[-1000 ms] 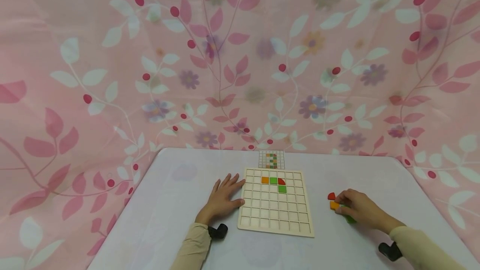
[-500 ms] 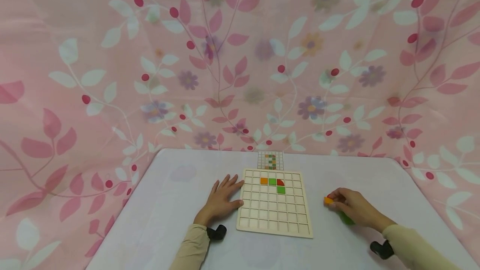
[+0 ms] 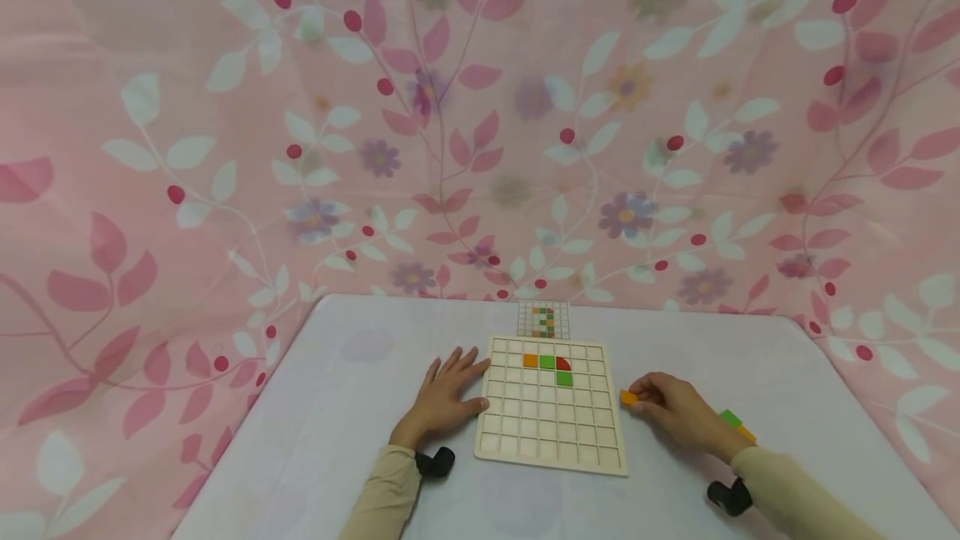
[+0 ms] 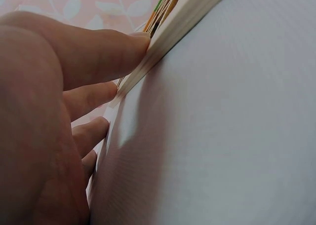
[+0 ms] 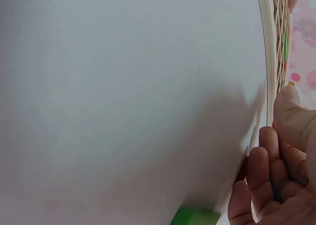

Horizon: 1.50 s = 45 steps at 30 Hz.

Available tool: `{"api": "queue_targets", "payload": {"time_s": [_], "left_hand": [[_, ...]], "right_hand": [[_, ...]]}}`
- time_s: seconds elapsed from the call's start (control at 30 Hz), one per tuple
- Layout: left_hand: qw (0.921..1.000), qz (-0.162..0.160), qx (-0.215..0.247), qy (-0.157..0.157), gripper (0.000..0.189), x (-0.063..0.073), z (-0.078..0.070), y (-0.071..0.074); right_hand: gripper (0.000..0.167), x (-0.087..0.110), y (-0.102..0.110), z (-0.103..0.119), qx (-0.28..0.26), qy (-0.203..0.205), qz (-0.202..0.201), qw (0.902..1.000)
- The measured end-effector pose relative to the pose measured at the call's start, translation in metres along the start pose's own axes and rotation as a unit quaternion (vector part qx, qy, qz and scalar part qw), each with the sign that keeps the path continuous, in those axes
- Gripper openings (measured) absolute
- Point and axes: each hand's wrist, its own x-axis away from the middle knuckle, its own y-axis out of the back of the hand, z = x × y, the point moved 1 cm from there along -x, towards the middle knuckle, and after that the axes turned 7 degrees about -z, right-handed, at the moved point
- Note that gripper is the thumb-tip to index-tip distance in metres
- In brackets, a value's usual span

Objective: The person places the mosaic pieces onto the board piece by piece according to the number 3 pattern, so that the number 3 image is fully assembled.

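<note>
An orange square tile (image 3: pixel 628 397) is pinched between the thumb and fingers of my right hand (image 3: pixel 678 411), just right of the wooden grid board (image 3: pixel 528 425). My left hand (image 3: pixel 446 398) rests at the board's left edge, its fingers spread and its thumb touching the rim, as the left wrist view also shows. In the board's upper cells lie an orange tile (image 3: pixel 530 361), two green tiles (image 3: pixel 564 378) and a red quarter-round tile (image 3: pixel 562 364). Most of the held tile is hidden in the right wrist view.
Beside the right wrist lie a loose green tile (image 3: pixel 730 417) and an orange tile (image 3: pixel 747 433). Under the right fingers a red piece (image 5: pixel 242 169) shows partly. A printed pattern card (image 3: pixel 543 319) lies behind the board, in front of a floral curtain (image 3: pixel 480 123).
My right hand has picked the orange tile from the loose pieces and carried it left towards the board. The green and orange tiles behind it are now uncovered. My left hand stays put.
</note>
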Motion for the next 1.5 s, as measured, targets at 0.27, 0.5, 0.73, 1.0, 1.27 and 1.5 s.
{"api": "queue_targets", "payload": {"time_s": [0.27,0.5,0.73,1.0,1.27,1.5], "left_hand": [[1.0000,0.002,-0.006,-0.003,0.068,0.001,-0.001,0.002],[1.0000,0.003,-0.001,-0.002,0.067,0.000,-0.002,0.001],[1.0000,0.001,0.002,0.000,0.067,0.001,-0.003,0.001],[1.0000,0.005,0.000,0.005,0.067,0.000,-0.005,0.003],[1.0000,0.004,-0.006,0.004,0.066,-0.001,-0.004,0.003],[1.0000,0.005,-0.007,0.004,0.067,-0.001,-0.003,0.001]], "right_hand": [[0.025,-0.010,-0.011,0.015,-0.005,-0.003,-0.005,1.0000],[0.025,-0.018,-0.020,0.022,-0.010,0.014,0.007,0.9998],[0.023,-0.024,-0.026,0.031,-0.020,0.029,0.013,0.9993],[0.023,-0.027,-0.033,0.044,-0.044,0.042,0.031,0.9977],[0.022,-0.032,-0.040,0.047,-0.030,0.033,0.044,0.9980],[0.021,-0.034,-0.046,0.051,-0.018,0.033,0.045,0.9983]]}}
